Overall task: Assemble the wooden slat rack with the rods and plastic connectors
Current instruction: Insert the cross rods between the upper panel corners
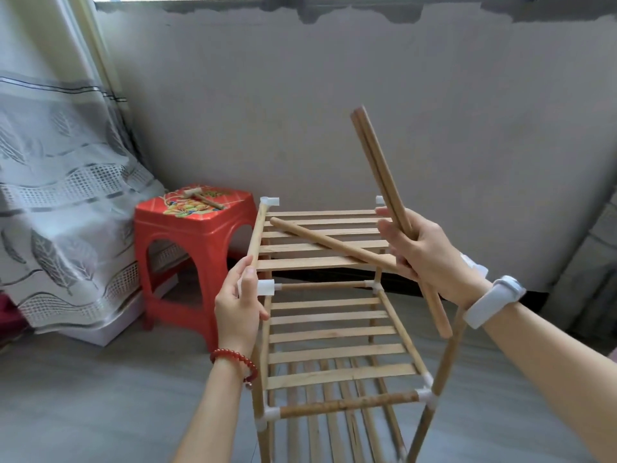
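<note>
1. Head view, progress: the light wooden slat rack with white plastic corner connectors (334, 329) stands on the grey floor (100, 396), with several slatted shelves already joined by rods. On the top shelf, at least two white connectors (269, 202) have empty sockets, so I judge that upper rods are left to fit.
2. Hands: the left hand (238, 305) grips the front left corner at a connector. The right hand (430, 255) holds a bundle of round wooden rods (384, 182), which point up and away; one loose wooden rod (330, 243) lies slanted across the top slats.
3. Room: the red plastic stool (193, 235), carrying a small wooden mallet (202, 197), stands just beside the rack on the left. The grey wall (334, 111) is near behind. The space above is open.
</note>
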